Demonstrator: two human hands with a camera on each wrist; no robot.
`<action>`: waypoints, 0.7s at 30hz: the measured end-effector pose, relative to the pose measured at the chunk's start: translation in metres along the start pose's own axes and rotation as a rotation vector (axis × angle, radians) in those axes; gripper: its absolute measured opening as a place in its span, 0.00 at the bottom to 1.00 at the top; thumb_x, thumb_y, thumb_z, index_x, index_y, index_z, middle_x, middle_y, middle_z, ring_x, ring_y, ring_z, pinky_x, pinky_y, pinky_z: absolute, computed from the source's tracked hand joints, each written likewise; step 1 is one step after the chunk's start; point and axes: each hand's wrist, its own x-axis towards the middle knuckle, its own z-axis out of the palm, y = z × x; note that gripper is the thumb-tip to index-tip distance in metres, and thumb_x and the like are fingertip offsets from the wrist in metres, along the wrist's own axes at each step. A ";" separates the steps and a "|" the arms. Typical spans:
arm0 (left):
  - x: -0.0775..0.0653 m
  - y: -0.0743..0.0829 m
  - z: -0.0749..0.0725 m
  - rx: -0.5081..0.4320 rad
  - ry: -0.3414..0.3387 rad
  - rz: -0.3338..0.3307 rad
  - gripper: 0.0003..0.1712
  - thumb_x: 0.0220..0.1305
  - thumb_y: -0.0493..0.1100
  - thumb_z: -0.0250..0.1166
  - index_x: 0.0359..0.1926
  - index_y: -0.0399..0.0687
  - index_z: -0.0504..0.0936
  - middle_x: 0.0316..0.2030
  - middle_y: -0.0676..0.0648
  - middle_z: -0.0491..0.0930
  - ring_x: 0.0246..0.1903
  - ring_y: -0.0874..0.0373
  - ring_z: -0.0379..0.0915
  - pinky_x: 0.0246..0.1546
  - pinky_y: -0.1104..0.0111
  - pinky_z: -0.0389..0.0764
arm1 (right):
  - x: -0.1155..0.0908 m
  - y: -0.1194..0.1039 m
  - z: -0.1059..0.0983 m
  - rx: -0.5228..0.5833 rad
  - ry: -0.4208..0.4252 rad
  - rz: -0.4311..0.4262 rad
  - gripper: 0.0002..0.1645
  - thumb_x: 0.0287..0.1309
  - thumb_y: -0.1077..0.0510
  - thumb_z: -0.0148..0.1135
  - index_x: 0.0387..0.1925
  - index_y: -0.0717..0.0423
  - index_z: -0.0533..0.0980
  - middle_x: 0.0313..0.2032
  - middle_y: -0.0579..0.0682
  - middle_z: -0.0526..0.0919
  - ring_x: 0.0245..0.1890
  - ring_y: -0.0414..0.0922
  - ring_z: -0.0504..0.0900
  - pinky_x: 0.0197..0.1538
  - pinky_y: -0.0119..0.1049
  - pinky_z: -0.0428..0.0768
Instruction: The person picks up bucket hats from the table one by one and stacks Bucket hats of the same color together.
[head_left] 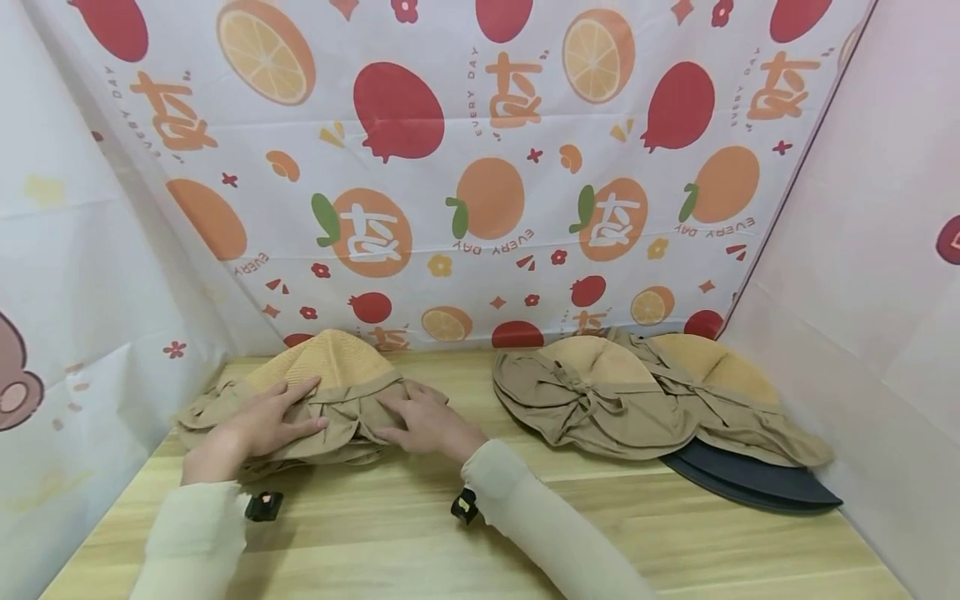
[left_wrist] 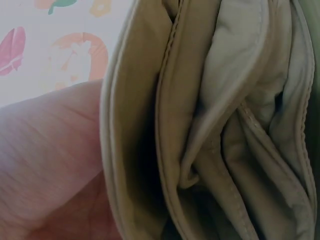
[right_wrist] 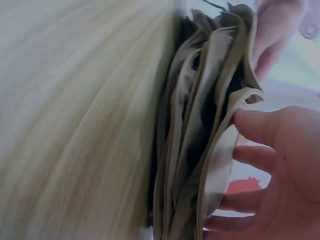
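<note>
On the left of the table, a pile of tan sun hats (head_left: 337,367) with a straw-coloured woven crown is uppermost. My left hand (head_left: 262,423) rests on the pile's left side, its fingers lying over the top hat. On the opposite side my right hand (head_left: 433,423) touches the fabric brim with spread fingers. The right wrist view shows the right thumb and fingers (right_wrist: 250,202) against the top brim (right_wrist: 215,165). Several layered brims (left_wrist: 185,90) fill the left wrist view, where part of the left hand (left_wrist: 55,160) lies against the outer one.
To the right lie two more tan hats, one with a tied bow (head_left: 600,408) and one beside it (head_left: 720,375). Dark curved brims (head_left: 750,483) stick out beneath them. A fruit-printed cloth (head_left: 465,108) hangs behind the wooden table (head_left: 360,542), with pale sheets at both sides.
</note>
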 end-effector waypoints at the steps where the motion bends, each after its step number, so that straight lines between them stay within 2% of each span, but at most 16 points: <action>1: -0.002 0.000 0.000 -0.002 0.003 -0.006 0.52 0.68 0.68 0.63 0.79 0.41 0.58 0.70 0.12 0.53 0.65 0.10 0.55 0.57 0.22 0.65 | -0.003 0.000 0.001 0.016 0.006 -0.001 0.35 0.76 0.40 0.55 0.78 0.39 0.63 0.80 0.62 0.56 0.81 0.58 0.57 0.78 0.57 0.65; 6: -0.013 0.001 -0.006 -0.008 0.024 -0.016 0.50 0.69 0.67 0.62 0.78 0.40 0.59 0.71 0.13 0.53 0.66 0.11 0.54 0.58 0.23 0.65 | -0.017 0.002 -0.008 0.077 0.039 -0.026 0.33 0.75 0.45 0.58 0.77 0.41 0.65 0.80 0.57 0.57 0.80 0.54 0.59 0.77 0.53 0.67; 13: -0.028 0.010 -0.026 0.006 0.098 0.047 0.46 0.71 0.58 0.65 0.77 0.35 0.60 0.69 0.15 0.59 0.65 0.15 0.60 0.60 0.28 0.68 | -0.027 0.002 -0.040 0.112 0.052 -0.072 0.32 0.76 0.50 0.57 0.77 0.45 0.66 0.79 0.58 0.61 0.79 0.57 0.60 0.77 0.57 0.66; 18: -0.033 0.033 -0.029 0.020 0.160 0.126 0.42 0.71 0.53 0.67 0.76 0.36 0.64 0.69 0.20 0.65 0.66 0.20 0.64 0.63 0.31 0.68 | -0.039 0.010 -0.056 0.155 0.010 -0.042 0.31 0.76 0.51 0.57 0.76 0.44 0.66 0.78 0.55 0.63 0.80 0.55 0.59 0.79 0.55 0.63; 21: -0.033 0.050 -0.028 0.025 0.168 0.158 0.41 0.71 0.52 0.67 0.76 0.38 0.65 0.70 0.21 0.65 0.68 0.22 0.64 0.64 0.31 0.68 | -0.047 0.018 -0.063 0.175 -0.002 -0.022 0.30 0.76 0.52 0.56 0.75 0.45 0.68 0.78 0.57 0.63 0.80 0.56 0.60 0.79 0.56 0.63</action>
